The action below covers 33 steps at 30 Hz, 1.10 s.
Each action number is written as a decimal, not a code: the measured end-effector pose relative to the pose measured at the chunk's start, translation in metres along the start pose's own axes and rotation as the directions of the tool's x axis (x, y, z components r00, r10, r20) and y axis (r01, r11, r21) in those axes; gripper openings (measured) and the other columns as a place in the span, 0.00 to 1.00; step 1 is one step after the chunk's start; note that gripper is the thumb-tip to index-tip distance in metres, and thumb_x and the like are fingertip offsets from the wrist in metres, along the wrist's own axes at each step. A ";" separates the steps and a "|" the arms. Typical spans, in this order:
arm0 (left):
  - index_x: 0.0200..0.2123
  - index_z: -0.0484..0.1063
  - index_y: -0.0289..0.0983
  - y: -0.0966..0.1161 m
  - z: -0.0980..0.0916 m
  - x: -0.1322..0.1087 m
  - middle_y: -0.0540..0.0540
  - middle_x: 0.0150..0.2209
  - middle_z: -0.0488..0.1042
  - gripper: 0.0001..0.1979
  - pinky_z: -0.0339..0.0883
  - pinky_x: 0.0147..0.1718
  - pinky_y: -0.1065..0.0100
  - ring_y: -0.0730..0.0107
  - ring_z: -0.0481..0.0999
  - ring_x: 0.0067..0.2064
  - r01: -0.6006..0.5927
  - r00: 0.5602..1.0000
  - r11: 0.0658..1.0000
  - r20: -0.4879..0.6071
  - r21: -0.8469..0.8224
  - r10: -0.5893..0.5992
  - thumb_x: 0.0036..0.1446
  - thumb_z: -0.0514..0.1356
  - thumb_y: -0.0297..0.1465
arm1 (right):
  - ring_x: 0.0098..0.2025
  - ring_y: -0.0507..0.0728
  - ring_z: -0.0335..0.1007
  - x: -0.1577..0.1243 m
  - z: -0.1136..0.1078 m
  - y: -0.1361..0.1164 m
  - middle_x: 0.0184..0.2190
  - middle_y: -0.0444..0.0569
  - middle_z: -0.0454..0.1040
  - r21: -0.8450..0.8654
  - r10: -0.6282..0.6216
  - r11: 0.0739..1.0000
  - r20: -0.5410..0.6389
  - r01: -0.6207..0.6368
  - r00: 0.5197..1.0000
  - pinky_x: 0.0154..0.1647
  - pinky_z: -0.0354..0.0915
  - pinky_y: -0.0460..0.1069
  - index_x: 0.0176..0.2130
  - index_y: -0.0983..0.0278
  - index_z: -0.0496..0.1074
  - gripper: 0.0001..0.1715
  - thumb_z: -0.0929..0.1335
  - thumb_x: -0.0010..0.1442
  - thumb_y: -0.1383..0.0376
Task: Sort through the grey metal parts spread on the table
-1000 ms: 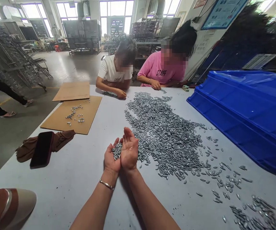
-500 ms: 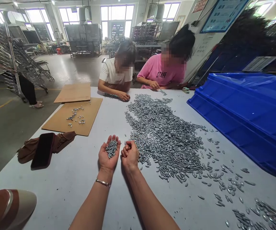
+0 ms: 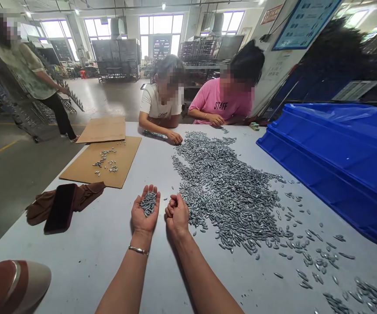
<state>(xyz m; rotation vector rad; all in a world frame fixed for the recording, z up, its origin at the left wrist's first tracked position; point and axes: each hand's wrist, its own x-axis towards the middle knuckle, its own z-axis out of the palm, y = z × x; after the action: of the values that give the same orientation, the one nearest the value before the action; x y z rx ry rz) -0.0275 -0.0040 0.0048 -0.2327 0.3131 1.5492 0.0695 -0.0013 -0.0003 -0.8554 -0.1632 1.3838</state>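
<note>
My left hand point(image 3: 144, 214) is palm up and cupped around a heap of small grey metal pieces point(image 3: 148, 203), each slim and pointed like a seed. Beside it, at the left edge of the big pile point(image 3: 231, 192) of the same pieces, my right hand point(image 3: 178, 214) has its fingers curled in and thumb pressed against them. Whatever those fingers hold, if anything, is hidden. A single loose piece point(image 3: 165, 199) lies on the white table point(image 3: 110, 261) between the two hands.
To the left lie cardboard sheets point(image 3: 123, 165) with scattered pieces, a brown cloth point(image 3: 90, 190) and a phone point(image 3: 60, 208). A blue plastic bin point(image 3: 326, 152) stands at right. Two people point(image 3: 162, 98) work across the table; another person point(image 3: 34, 74) is beside a rack.
My left hand has shifted slightly left, away from my right hand, which stays curled. The co-worker in white has moved a hand toward the pile. At far left, a person has come further into view.
</note>
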 end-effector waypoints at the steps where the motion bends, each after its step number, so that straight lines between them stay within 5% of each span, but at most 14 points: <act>1: 0.53 0.71 0.32 0.001 -0.001 0.000 0.36 0.52 0.76 0.18 0.68 0.55 0.52 0.55 0.70 0.59 -0.002 1.000 1.000 0.001 -0.003 0.002 0.62 0.51 0.27 | 0.12 0.42 0.45 0.000 0.000 0.000 0.16 0.34 0.60 0.000 0.001 1.000 0.001 -0.001 1.000 0.13 0.41 0.41 0.30 0.64 0.67 0.17 0.69 0.54 0.53; 12: 0.52 0.72 0.34 0.003 -0.002 0.003 0.37 0.50 0.76 0.18 0.70 0.53 0.51 0.56 0.72 0.57 -0.027 1.000 0.999 0.003 0.019 0.027 0.62 0.51 0.27 | 0.13 0.42 0.47 0.003 -0.001 0.003 0.17 0.34 0.61 -0.029 -0.001 1.000 0.016 0.002 1.000 0.13 0.43 0.41 0.29 0.64 0.67 0.17 0.70 0.52 0.53; 17: 0.39 0.76 0.33 0.004 -0.004 0.001 0.38 0.38 0.77 0.14 0.76 0.38 0.61 0.64 0.79 0.40 -0.034 0.998 0.998 -0.051 0.043 0.036 0.62 0.50 0.27 | 0.13 0.42 0.49 0.003 -0.002 0.004 0.17 0.35 0.62 -0.028 0.022 0.999 0.016 -0.022 1.000 0.13 0.44 0.40 0.30 0.64 0.68 0.17 0.71 0.51 0.54; 22: 0.27 0.69 0.33 0.008 -0.011 0.002 0.46 0.26 0.68 0.12 0.52 0.13 0.78 0.79 0.63 0.21 0.054 0.998 0.997 -0.017 0.050 -0.053 0.62 0.53 0.29 | 0.14 0.42 0.50 0.005 -0.004 0.007 0.17 0.34 0.62 -0.008 0.058 0.998 0.021 -0.058 0.998 0.12 0.45 0.40 0.30 0.65 0.68 0.16 0.71 0.50 0.56; 33: 0.27 0.67 0.35 0.009 -0.011 0.002 0.51 0.24 0.61 0.12 0.43 0.12 0.81 0.82 0.56 0.19 0.043 0.997 0.990 0.050 0.132 -0.050 0.64 0.54 0.32 | 0.14 0.43 0.52 0.005 -0.006 0.007 0.18 0.35 0.62 -0.018 0.095 0.995 0.040 -0.094 0.995 0.12 0.48 0.39 0.31 0.64 0.69 0.14 0.71 0.50 0.57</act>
<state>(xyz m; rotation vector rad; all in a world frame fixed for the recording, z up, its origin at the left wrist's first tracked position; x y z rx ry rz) -0.0374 -0.0059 -0.0058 -0.0953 0.3633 1.4801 0.0684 -0.0001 -0.0106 -0.8580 -0.1671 1.4911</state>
